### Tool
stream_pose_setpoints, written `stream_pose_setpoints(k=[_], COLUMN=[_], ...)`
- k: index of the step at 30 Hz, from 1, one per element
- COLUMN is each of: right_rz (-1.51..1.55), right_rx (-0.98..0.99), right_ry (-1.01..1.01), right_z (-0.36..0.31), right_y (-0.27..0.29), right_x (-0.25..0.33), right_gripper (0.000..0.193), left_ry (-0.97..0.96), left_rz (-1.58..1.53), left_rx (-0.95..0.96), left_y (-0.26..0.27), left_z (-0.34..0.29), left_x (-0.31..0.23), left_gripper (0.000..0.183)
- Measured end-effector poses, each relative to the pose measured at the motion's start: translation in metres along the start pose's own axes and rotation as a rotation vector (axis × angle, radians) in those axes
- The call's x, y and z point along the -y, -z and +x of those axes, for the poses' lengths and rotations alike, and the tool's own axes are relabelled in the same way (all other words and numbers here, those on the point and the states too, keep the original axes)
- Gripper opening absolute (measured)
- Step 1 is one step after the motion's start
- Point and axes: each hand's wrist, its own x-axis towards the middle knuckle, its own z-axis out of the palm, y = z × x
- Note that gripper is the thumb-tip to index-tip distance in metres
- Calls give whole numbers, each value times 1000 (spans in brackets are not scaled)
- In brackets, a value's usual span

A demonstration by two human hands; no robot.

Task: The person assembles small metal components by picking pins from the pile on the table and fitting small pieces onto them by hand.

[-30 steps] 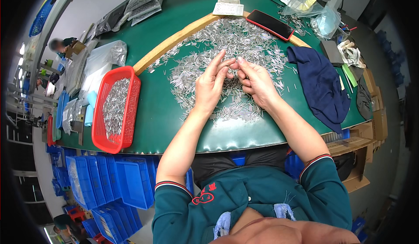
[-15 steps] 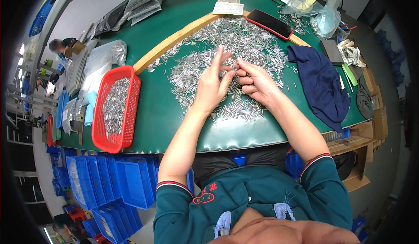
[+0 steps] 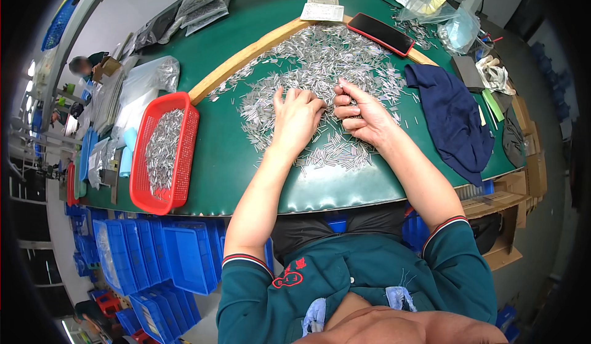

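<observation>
A wide pile of short, thin metal pins [image 3: 289,73] covers the middle of the green table. My left hand [image 3: 294,121] is palm down on the pile's near left part, fingers bent into the pins. Its thumb and forefinger come close together; whatever lies between them is hidden. Just to the right, my right hand [image 3: 368,119] is raised over the pile, turned sideways, its fingers curled and the thumb on top. A few metal pins show within its grip. The two hands are a little apart.
A red plastic basket [image 3: 189,141] holding more pins stands at left. Wooden strips [image 3: 246,52] border the pile, with a phone [image 3: 381,34] and paper slips [image 3: 322,12] on them. Dark blue cloth [image 3: 452,119] lies at right. Blue bins [image 3: 191,258] are below the table edge.
My left hand has come down from its raised, spread pose and drawn away from the right, its fingers now bent onto the pins. The right hand has hardly moved.
</observation>
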Motion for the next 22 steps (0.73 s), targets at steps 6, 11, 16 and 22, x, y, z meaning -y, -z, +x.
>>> stream_pose_setpoints(k=[6,11,16,22], right_rz=[31,-11,-259,-326], right_rx=[83,65,-17,-18], right_ry=[-35,13,3,55], right_z=[0,-4,-6,-4], right_y=[1,-1,-9,-5], right_x=[1,2,-8,-10], right_gripper=[18,17,16,18], left_ry=[84,360,530,436], left_rz=[-157,-1048,-1491,-1397], left_rx=[-113,-169,-177,-114], left_y=[4,10,12,9], left_z=[3,6,7,5], left_x=[9,8,-1,-4], left_gripper=[10,15,17,19])
